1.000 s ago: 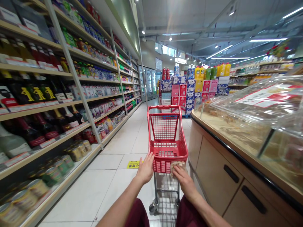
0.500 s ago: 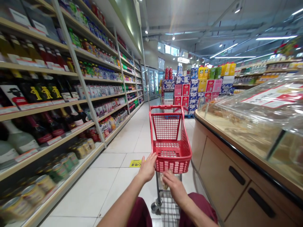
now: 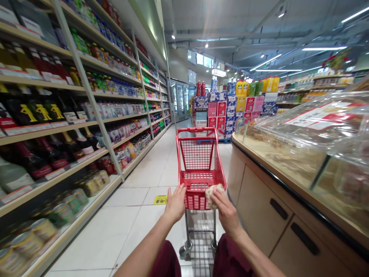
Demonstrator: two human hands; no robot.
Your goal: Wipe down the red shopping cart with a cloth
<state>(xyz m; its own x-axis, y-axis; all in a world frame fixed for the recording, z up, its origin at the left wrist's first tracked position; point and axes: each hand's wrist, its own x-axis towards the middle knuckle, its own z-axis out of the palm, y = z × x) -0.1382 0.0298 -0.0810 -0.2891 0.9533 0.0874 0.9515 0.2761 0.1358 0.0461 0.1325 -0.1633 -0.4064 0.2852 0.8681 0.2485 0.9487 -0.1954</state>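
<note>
A red plastic shopping cart (image 3: 198, 175) on grey metal legs stands in front of me, its basket bare inside. My left hand (image 3: 175, 204) rests against the near left corner of the basket, fingers stretched out and thumb apart. A crumpled off-white cloth (image 3: 212, 194) lies under the fingers of my right hand (image 3: 226, 209), pressed to the near right part of the basket's front rim and wall. The fingers curl over the cloth and hide part of it.
Shelves of bottles and cans (image 3: 72, 150) run along the left. At right stands a wooden counter (image 3: 259, 196) with clear plastic packs on top. Stacked drink boxes (image 3: 216, 115) stand ahead. A yellow sticker (image 3: 160, 199) marks the tiled floor beside the cart.
My right hand has moved up and right with the cloth, from below the basket onto its front rim. My left hand stays at the left corner. The view has shifted slightly.
</note>
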